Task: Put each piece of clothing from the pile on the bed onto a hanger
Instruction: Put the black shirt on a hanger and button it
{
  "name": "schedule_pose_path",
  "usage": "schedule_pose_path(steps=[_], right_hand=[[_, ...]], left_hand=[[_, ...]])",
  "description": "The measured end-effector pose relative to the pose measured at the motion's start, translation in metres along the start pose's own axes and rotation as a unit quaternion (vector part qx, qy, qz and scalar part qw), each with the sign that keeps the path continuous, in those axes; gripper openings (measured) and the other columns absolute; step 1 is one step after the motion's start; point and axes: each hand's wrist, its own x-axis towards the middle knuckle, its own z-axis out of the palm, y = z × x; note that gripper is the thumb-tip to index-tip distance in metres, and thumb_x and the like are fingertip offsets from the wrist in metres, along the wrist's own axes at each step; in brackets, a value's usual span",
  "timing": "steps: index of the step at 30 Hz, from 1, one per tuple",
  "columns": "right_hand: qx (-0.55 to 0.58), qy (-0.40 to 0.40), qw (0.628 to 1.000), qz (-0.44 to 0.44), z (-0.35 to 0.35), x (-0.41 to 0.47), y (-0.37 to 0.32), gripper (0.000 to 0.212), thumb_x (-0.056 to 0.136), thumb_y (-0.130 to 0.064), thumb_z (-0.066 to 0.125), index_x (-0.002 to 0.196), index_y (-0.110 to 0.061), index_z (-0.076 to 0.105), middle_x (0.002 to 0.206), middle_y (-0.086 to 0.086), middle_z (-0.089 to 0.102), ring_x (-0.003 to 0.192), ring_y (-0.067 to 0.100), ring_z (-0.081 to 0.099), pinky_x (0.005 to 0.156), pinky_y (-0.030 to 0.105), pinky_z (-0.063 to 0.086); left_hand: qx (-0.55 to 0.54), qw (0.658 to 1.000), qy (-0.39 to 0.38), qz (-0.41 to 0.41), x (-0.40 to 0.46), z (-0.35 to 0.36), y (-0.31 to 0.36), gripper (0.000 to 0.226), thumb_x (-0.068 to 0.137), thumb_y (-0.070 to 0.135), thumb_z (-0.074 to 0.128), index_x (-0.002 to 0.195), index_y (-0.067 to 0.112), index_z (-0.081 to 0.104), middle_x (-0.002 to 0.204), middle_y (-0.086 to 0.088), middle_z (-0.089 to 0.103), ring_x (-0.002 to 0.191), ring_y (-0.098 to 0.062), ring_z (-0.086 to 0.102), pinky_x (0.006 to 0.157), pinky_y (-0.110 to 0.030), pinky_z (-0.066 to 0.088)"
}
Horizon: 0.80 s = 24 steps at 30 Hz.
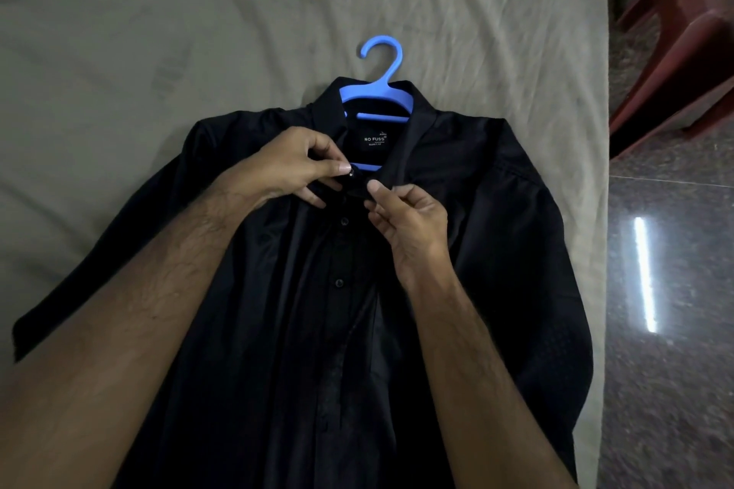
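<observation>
At the collar of the black shirt [468,234], spread front-up on the bed [159,52] with the blue hanger [377,91] already slid inside its shoulders, both hands are met. The shirt's long axis is seen to run from the hook, far from the person, down toward the near edge, with the line of buttons along it. The left hand [294,167] is pinched on the button-side edge at the top button [351,172], and the right hand [405,218] is pinched on the opposite placket edge just beside it, so each grip is clamped on cloth. The two edges are nearly touching, the left lying slightly farther up than the right. The coming move is judged to be the fastening of that top button, for which the right-hand edge would need to be drawn leftward over the button. No pile is shown in this view.
</observation>
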Motion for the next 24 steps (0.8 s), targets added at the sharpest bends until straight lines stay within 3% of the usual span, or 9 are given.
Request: schedule_pose_path(steps=[3,9,13,18,21,24], right_hand=[[-0.048,0.018,0.999,-0.004,0.006,0.001,-0.001,0.023,0.081,-0.017,0.083,0.078,-0.015,0.06,0.073,0.0,0.069,0.073,0.013,0.068,0.078,0.029,0.058],[-0.176,0.118,0.975,-0.069,0.031,0.006,0.01,0.02,0.081,-0.028,0.084,0.083,-0.016,0.068,0.075,-0.003,0.073,0.065,0.006,0.069,0.064,0.021,0.058],[-0.155,0.135,0.976,-0.079,0.04,0.004,0.017,0.013,0.083,-0.025,0.082,0.087,-0.017,0.072,0.081,-0.003,0.075,0.075,0.007,0.072,0.069,0.022,0.06],[-0.118,0.115,0.983,-0.077,0.033,0.001,0.022,0.009,0.087,-0.017,0.077,0.095,-0.015,0.075,0.091,-0.002,0.076,0.088,0.008,0.072,0.078,0.021,0.056],[-0.088,0.058,0.991,-0.085,0.025,-0.002,0.021,0.015,0.091,-0.003,0.066,0.1,-0.009,0.075,0.096,0.002,0.077,0.095,0.011,0.073,0.09,0.027,0.057],[-0.105,0.045,0.989,-0.096,0.02,0.0,0.018,0.012,0.09,-0.003,0.067,0.098,-0.007,0.076,0.092,0.001,0.077,0.087,0.007,0.072,0.081,0.021,0.056]], left_hand=[[-0.001,1.0,-0.001,-0.004,0.001,0.0,0.0,0.006,0.095,0.015,0.067,0.094,0.009,0.068,0.092,-0.004,0.071,0.086,-0.016,0.075,0.066,-0.041,0.063],[-0.014,1.0,0.002,-0.003,-0.001,-0.002,-0.001,0.006,0.094,0.014,0.068,0.094,0.008,0.07,0.09,-0.005,0.071,0.084,-0.014,0.075,0.065,-0.038,0.063],[-0.026,1.0,0.007,-0.003,-0.002,-0.002,-0.005,0.003,0.093,0.01,0.068,0.092,0.008,0.07,0.087,-0.006,0.07,0.079,-0.012,0.074,0.064,-0.038,0.063],[-0.012,1.0,0.026,0.006,0.002,0.001,-0.008,0.004,0.091,0.011,0.071,0.088,0.012,0.069,0.087,-0.004,0.07,0.08,-0.013,0.074,0.062,-0.039,0.062],[0.003,1.0,0.028,0.013,0.003,0.003,-0.008,0.008,0.091,0.009,0.071,0.085,0.014,0.068,0.087,-0.003,0.067,0.079,-0.014,0.073,0.063,-0.041,0.062],[0.019,0.999,0.04,0.024,0.001,0.007,-0.008,0.01,0.092,0.008,0.07,0.084,0.015,0.069,0.089,0.002,0.061,0.081,-0.015,0.071,0.065,-0.043,0.063]])
